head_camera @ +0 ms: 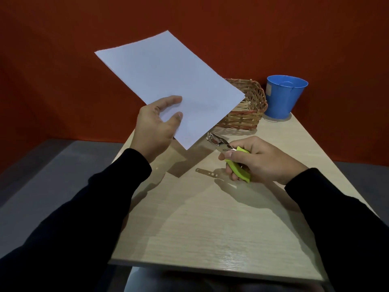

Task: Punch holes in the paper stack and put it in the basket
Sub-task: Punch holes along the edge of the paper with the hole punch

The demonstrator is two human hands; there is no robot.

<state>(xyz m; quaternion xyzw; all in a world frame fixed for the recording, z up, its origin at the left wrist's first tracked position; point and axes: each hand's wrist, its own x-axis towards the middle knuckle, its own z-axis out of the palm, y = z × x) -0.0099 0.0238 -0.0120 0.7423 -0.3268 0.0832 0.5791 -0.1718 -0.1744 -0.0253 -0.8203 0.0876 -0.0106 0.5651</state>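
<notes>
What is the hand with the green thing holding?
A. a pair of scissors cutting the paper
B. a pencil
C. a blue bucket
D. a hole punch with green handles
D: the right hand grips a hole punch with green handles and a metal head, close to the lower corner of the paper stack that the left hand holds up above the table.

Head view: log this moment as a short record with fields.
left hand: left hand holds the white paper stack tilted above the table
right hand: right hand grips the green-handled metal hole punch
punch and paper: apart, metal head near the lower corner
basket: woven wicker basket behind the paper
bucket: blue bucket right of the basket
surface: light wooden table
</notes>
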